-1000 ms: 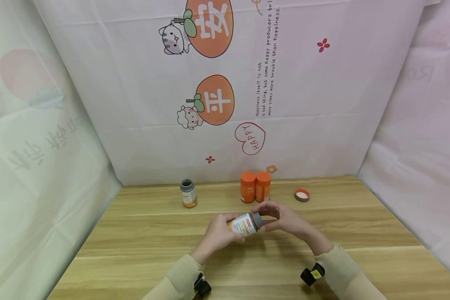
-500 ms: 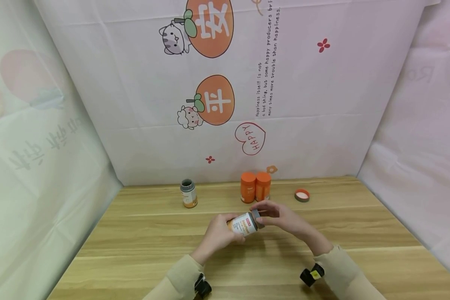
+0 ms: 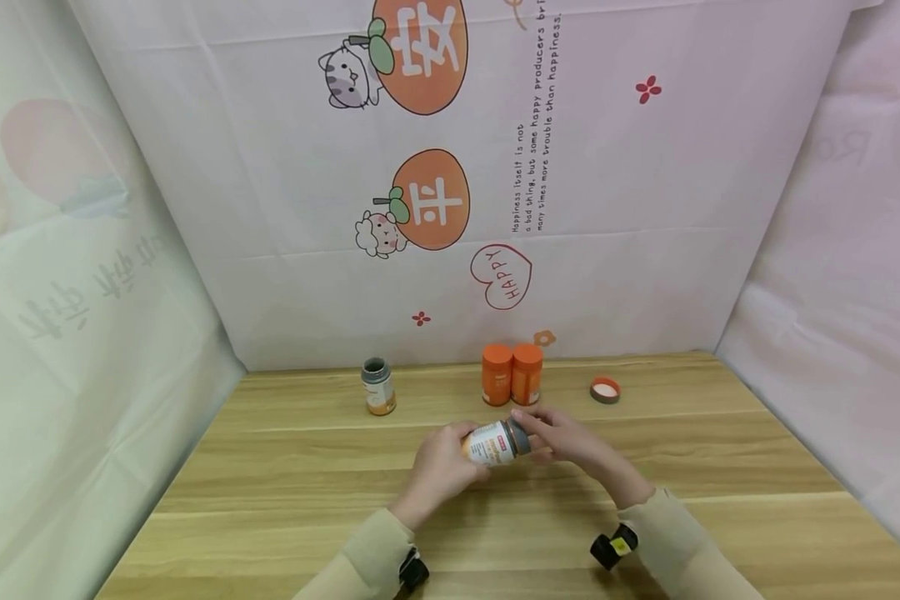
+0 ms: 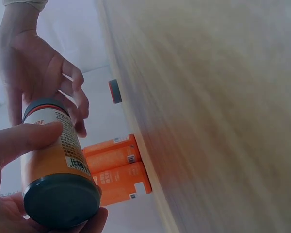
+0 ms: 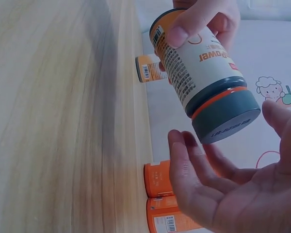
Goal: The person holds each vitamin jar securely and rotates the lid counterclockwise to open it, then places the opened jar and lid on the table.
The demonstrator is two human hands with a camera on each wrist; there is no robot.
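Note:
My left hand (image 3: 446,467) grips a pill bottle (image 3: 489,444) with a white and orange label, tilted on its side above the table. Its thumb lies across the label in the left wrist view, and the dark base faces that camera. A grey cap (image 5: 225,116) sits on the bottle's neck, with a thin orange ring showing under it. Around the cap my right hand (image 5: 233,189) is spread, its fingers loosely bent and the thumb near the cap's edge. A gap shows between fingertips and cap in the right wrist view.
An uncapped bottle (image 3: 378,392) stands at the back left of the wooden table (image 3: 307,492). Two orange bottles, one on the left (image 3: 497,379) and one on the right (image 3: 526,379), stand side by side at the back. A loose cap (image 3: 605,391) lies right of them.
The right hand's fingers have shifted around the cap, from thumb against it to spread about it. The left hand and bottle have moved slightly right.

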